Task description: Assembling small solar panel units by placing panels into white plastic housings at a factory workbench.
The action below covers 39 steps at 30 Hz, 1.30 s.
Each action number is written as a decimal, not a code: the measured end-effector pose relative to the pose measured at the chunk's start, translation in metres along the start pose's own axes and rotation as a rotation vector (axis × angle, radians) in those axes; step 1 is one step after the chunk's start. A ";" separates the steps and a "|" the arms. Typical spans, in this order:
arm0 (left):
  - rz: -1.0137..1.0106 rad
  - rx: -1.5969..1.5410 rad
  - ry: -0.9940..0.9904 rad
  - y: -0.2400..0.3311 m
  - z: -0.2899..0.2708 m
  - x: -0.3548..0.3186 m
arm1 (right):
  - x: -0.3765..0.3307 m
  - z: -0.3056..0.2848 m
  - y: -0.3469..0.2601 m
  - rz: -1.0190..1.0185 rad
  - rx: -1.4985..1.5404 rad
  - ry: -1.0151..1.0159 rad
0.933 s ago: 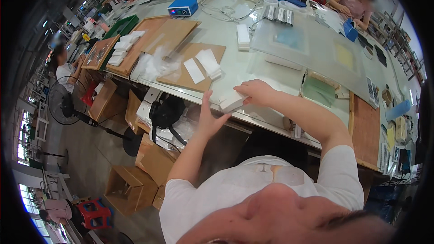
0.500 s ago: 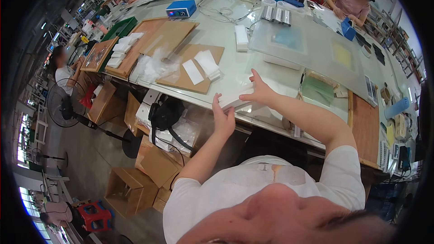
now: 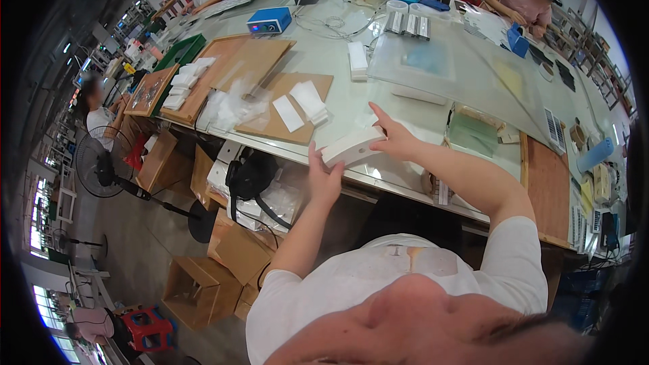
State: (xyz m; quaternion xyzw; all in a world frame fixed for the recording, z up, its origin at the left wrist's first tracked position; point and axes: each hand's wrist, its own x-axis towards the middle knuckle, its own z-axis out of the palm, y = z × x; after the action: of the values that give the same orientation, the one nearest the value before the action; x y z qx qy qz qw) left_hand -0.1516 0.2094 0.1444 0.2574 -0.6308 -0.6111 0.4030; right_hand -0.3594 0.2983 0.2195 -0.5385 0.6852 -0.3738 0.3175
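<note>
white piece (image 3: 350, 147) spans both hands (image 3: 326, 181) (image 3: 400, 142) while a wooden tray (image 3: 169, 76) holds parts (image 3: 149, 89).

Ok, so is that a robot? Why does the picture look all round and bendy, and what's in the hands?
No robot here! Those are a person's own bare hands. The camera sits on that person's head, looking down. Its wide fisheye lens makes straight edges look bent.

The left hand holds one end of a curved white piece. The right hand is at the other end, but part of its grip is hidden.

On the pale table, ahead and to the left, flat white strips lie on brown cardboard, next to crinkly clear plastic. Farther back is a blue box with little lights. To the right, you can see a big see-through sheet.
</note>
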 end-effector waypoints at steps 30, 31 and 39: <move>-0.027 -0.034 -0.001 0.048 0.018 -0.014 | -0.085 -0.010 -0.061 -0.005 0.518 -0.122; -0.037 0.002 -0.026 0.052 0.014 -0.015 | -0.077 -0.021 -0.050 0.041 0.574 -0.148; 0.056 0.286 -0.432 0.103 0.008 -0.033 | -0.078 -0.044 -0.084 -0.213 -0.198 -0.361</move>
State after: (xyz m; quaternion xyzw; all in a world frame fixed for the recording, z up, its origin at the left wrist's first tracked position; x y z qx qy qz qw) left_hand -0.1228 0.2532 0.2389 0.1576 -0.7891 -0.5451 0.2354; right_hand -0.3374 0.3702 0.3164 -0.6945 0.5899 -0.2337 0.3392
